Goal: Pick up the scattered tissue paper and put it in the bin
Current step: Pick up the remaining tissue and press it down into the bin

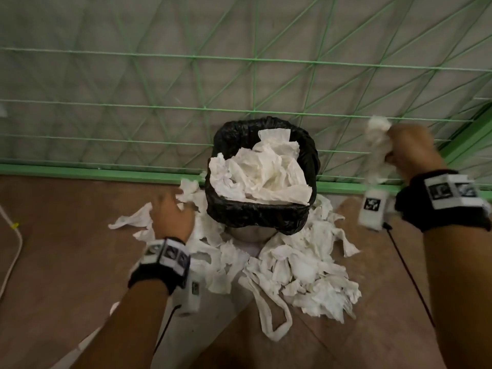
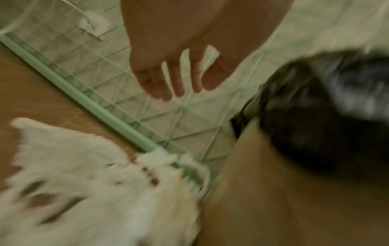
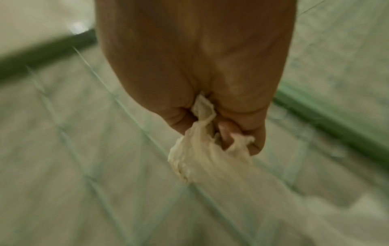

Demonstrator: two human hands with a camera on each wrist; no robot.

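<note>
A bin (image 1: 262, 217) lined with a black bag stands against the green frame, heaped with white tissue (image 1: 263, 171). Scattered tissue paper (image 1: 300, 265) lies on the brown floor in front of it and to its left. My right hand (image 1: 410, 153) is raised to the right of the bin and grips a crumpled wad of tissue (image 1: 376, 145); the right wrist view shows that tissue (image 3: 202, 149) squeezed in my right hand (image 3: 221, 126). My left hand (image 1: 170, 211) hovers over tissue left of the bin, its fingers (image 2: 179, 83) straight and holding nothing. Blurred tissue (image 2: 84, 183) lies below it.
A green wire mesh panel (image 1: 239, 83) with a green bottom bar (image 1: 106, 173) stands behind the bin. A white cable (image 1: 13, 251) runs along the floor at the far left. Black wrist cables (image 1: 410, 272) hang from both wristbands.
</note>
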